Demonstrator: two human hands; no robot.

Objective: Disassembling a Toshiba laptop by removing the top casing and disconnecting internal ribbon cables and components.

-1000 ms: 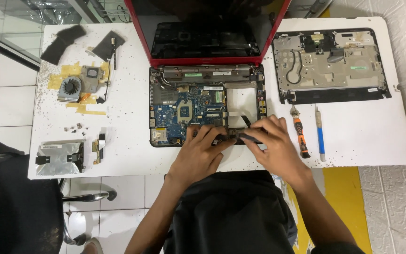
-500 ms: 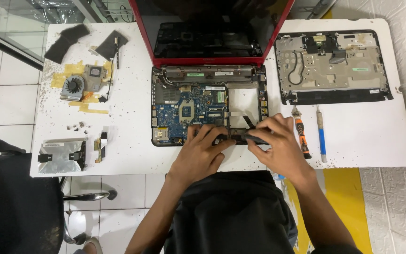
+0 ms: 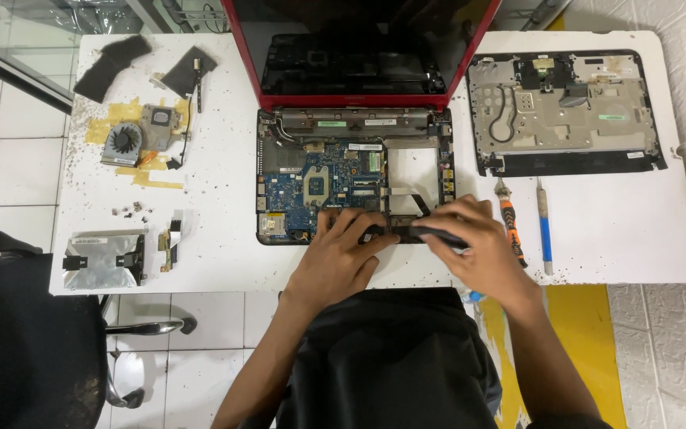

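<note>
At the opened laptop base's six o'clock edge, the left hand presses flat, fingers spread; the right hand grips a dark tool. Pry gently, keeping the blade clear of the motherboard.

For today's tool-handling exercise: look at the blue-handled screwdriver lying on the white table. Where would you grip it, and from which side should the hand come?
Grip the blue-handled screwdriver around its blue handle, probably from the right, where the white table lies bare. It lies lengthwise, slim tip pointing away from the person, with the orange-handled tool and the right hand close on its left.
</note>
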